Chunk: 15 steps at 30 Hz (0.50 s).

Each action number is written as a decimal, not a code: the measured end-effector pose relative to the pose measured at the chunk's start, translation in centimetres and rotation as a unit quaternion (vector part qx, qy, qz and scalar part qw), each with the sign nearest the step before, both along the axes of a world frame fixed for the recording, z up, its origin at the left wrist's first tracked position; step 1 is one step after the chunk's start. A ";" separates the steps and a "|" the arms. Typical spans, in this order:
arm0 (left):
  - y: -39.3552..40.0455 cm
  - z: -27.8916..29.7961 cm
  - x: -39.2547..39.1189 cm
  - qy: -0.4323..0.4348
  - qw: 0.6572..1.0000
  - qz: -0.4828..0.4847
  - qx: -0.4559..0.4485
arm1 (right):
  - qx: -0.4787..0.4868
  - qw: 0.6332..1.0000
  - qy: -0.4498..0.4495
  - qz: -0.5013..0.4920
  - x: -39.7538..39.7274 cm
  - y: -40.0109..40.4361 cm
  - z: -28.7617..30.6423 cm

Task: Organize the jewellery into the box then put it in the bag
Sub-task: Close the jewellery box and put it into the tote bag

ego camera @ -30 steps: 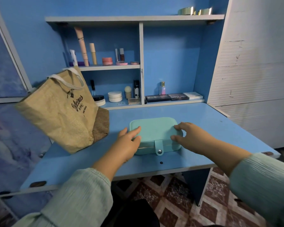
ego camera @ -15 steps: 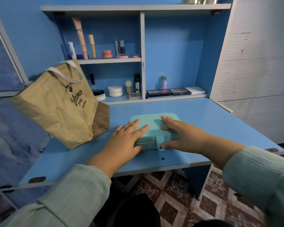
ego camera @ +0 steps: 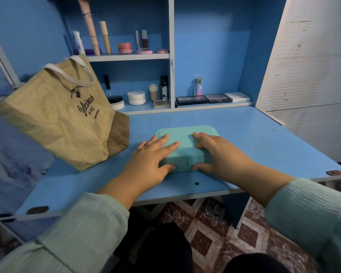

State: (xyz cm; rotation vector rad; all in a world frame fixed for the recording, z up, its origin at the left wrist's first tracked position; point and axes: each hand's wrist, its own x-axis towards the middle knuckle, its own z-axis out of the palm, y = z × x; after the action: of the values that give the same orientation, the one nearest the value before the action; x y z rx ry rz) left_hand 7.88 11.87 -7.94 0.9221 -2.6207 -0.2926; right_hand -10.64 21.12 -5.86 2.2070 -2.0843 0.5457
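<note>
teal box [ego camera: 185, 134], tan bag [ego camera: 53, 119], blue desk [ego camera: 244, 138]

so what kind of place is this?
Likely a home vanity or dressing desk. Shelves hold makeup: lipstick tubes, compacts, eyeshadow palettes. A teal jewellery box sits on the blue desk under both hands, beside a jute bag.
</note>
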 end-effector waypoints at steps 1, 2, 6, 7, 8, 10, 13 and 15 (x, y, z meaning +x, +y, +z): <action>0.0 0.0 0.0 0.008 1.000 -0.001 0.009 | -0.003 1.000 0.003 0.001 0.0 0.0 -0.1; 0.0 -0.1 0.0 0.018 1.000 -0.002 0.018 | -0.006 1.000 0.007 0.002 0.0 0.0 -0.1; 0.0 -0.5 0.0 0.056 0.997 -0.006 0.047 | -0.014 1.000 0.027 0.006 -0.1 0.0 -0.5; 0.0 -0.6 0.0 0.060 0.997 -0.006 0.050 | -0.016 0.999 0.031 0.006 -0.1 0.0 -0.6; 0.0 -0.6 0.0 0.063 0.997 -0.005 0.052 | -0.017 0.999 0.034 0.007 -0.1 0.0 -0.6; 0.1 -0.6 0.0 0.066 0.996 0.000 0.059 | -0.020 0.999 0.038 0.008 -0.1 0.0 -0.7; 0.2 -0.6 0.0 0.068 0.995 0.005 0.066 | -0.021 0.999 0.035 0.003 -0.2 0.0 -0.8; 0.3 -0.7 0.0 0.071 0.995 0.000 0.074 | -0.016 0.999 0.036 0.005 -0.3 -0.2 -0.9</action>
State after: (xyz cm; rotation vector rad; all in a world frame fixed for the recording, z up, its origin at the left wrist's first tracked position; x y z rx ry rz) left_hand 7.90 12.14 -8.59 0.9125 -2.4942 -0.5376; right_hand -10.94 20.96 -6.75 2.1879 -2.0167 0.4887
